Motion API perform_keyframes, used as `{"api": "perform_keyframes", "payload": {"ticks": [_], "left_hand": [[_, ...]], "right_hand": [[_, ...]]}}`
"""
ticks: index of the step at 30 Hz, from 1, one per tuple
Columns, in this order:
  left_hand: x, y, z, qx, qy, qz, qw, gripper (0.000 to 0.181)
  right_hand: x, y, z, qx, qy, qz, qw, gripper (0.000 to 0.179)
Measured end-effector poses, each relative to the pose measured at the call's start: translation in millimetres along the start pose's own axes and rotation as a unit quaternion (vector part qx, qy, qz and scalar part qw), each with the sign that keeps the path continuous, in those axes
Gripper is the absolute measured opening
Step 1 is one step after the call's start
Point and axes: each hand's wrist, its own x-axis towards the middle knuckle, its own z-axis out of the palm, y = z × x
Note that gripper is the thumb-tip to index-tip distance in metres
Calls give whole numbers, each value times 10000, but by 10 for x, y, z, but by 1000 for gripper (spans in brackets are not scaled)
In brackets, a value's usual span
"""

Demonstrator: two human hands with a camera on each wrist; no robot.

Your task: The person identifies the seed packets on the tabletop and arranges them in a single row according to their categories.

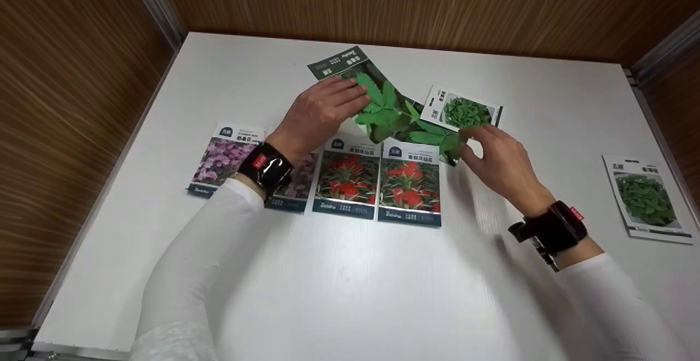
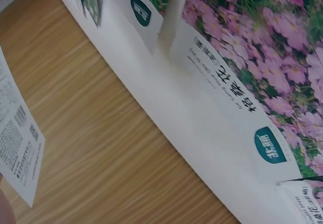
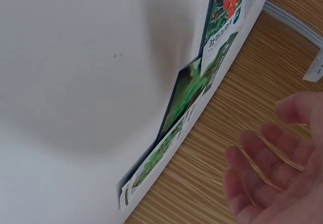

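Observation:
My left hand grips a seed packet with green leaves on its front, held tilted above the table. Its printed white back shows at the left edge of the left wrist view. Beneath it, a second leaf packet lies partly covered by a white packet showing leafy greens. Close to these two, my right hand has loosely bent fingers, with nothing between them in the right wrist view. Two red-flower packets lie side by side in front. Left of them are pink-flower packets, partly hidden by my left wrist.
More leafy-green packets lie stacked near the right edge of the white table. Wood-grain panels stand behind the table and at its sides. Each wrist wears a black strap.

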Motion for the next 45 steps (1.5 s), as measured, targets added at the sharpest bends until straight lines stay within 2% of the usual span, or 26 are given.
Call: {"api": "perform_keyframes", "payload": {"ticks": [3, 8, 10, 13, 16, 20, 22, 25, 29, 32, 34, 39, 42, 45], "left_hand": [[28, 47, 4, 67, 199, 274, 9994, 27], [63, 111, -1, 106, 286, 563, 9979, 28], [72, 139, -1, 122, 349, 633, 9973, 28], [83, 194, 4, 251, 482, 681, 9962, 28], [99, 273, 26, 496, 598, 665, 9948, 28], [136, 392, 66, 966, 729, 679, 9903, 30], [162, 446, 85, 1205, 789, 678, 9872, 32], [204, 513, 121, 1554, 824, 616, 9825, 33], [239, 587, 184, 1839, 778, 626, 9779, 33], [241, 641, 228, 1946, 704, 738, 9756, 32], [233, 675, 247, 2037, 626, 814, 9736, 33], [204, 719, 278, 2104, 252, 941, 9727, 34], [183, 714, 267, 1766, -204, 931, 9796, 36], [175, 690, 228, 1093, -634, 689, 9896, 45]], "right_hand": [[1, -20, 5, 15, -4, -67, 10000, 24], [16, -58, 23, 171, -47, -60, 9998, 23], [29, -78, 24, 436, -109, 28, 9990, 23], [53, -129, 13, 1077, -267, 455, 9928, 29], [73, -202, -12, 2069, -487, 1030, 9717, 46], [56, -320, -23, 3309, -746, 1447, 9295, 61], [27, -398, -18, 3783, -793, 1462, 9106, 64], [-11, -531, -2, 4350, -753, 1350, 8871, 65], [-22, -685, 23, 4984, -472, 1341, 8552, 62], [-8, -754, 27, 5204, -152, 1519, 8402, 60], [6, -775, 23, 5217, 8, 1652, 8370, 58], [39, -756, 17, 5085, 129, 1929, 8391, 53], [54, -716, 33, 4939, 96, 2026, 8455, 52], [62, -659, 40, 4654, 82, 2095, 8599, 50]]}}
